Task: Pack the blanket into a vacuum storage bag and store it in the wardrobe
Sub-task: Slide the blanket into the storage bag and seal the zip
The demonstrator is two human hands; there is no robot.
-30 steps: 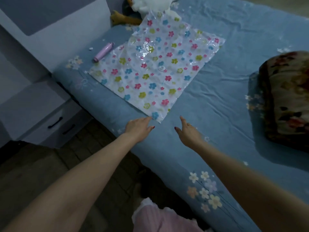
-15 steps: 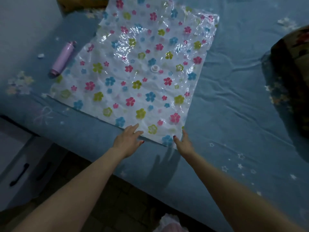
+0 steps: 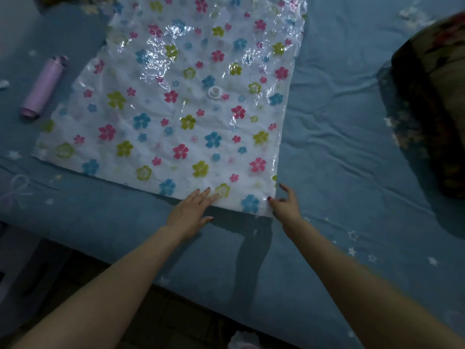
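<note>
Both hands (image 3: 187, 214) (image 3: 285, 206) at crinkly flowered plastic bag's (image 3: 176, 102) near edge, on bed (image 3: 339, 147).

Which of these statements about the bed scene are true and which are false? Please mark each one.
1. The vacuum bag lies flat on the blue bed sheet. True.
2. The blanket is already inside the bag. False: it lies folded at the right edge of the bed, apart from the bag.
3. The left hand rests with straight fingers on the bag's near edge. True.
4. The purple cylinder stands upright on the bag. False: it lies on its side on the sheet, left of the bag.
5. The right hand is at the bag's near right corner. True.
</note>
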